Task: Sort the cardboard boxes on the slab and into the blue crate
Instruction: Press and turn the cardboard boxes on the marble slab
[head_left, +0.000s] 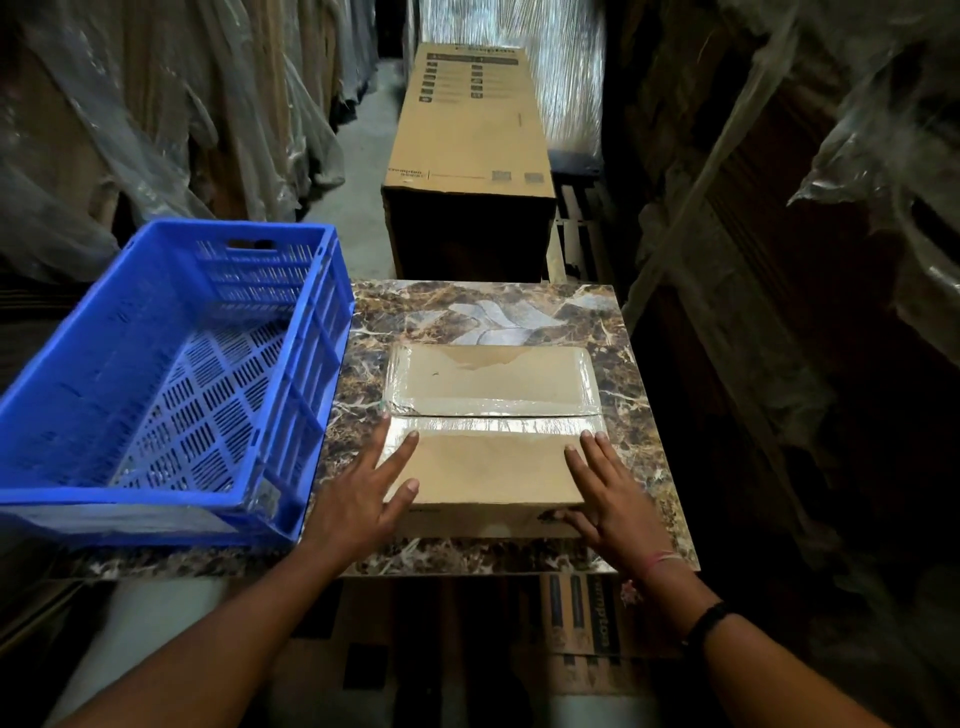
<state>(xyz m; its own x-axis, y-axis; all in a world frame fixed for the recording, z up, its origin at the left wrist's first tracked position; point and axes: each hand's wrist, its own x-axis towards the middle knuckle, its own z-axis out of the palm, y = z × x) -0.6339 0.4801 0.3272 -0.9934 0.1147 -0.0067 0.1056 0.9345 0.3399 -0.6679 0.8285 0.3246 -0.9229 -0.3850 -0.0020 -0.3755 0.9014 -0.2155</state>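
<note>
Bracketing the near box (488, 470) on the slab (641, 364), left hand (363, 491) and right hand (605, 493) lie flat, fingers straight, nothing gripped yet. Looks like the pickup step: squeeze, lift, swing left into the blue crate (156, 501). Second box (488, 379) sits just behind.

place: warehouse storage aisle | left of left hand (358, 499): tall stock draped in clear plastic sheeting (156, 104) | right of right hand (608, 493): more plastic-wrapped stacks (841, 156) | ahead of both: long printed brown cardboard carton (470, 130), stretch-wrapped load (569, 67)
</note>
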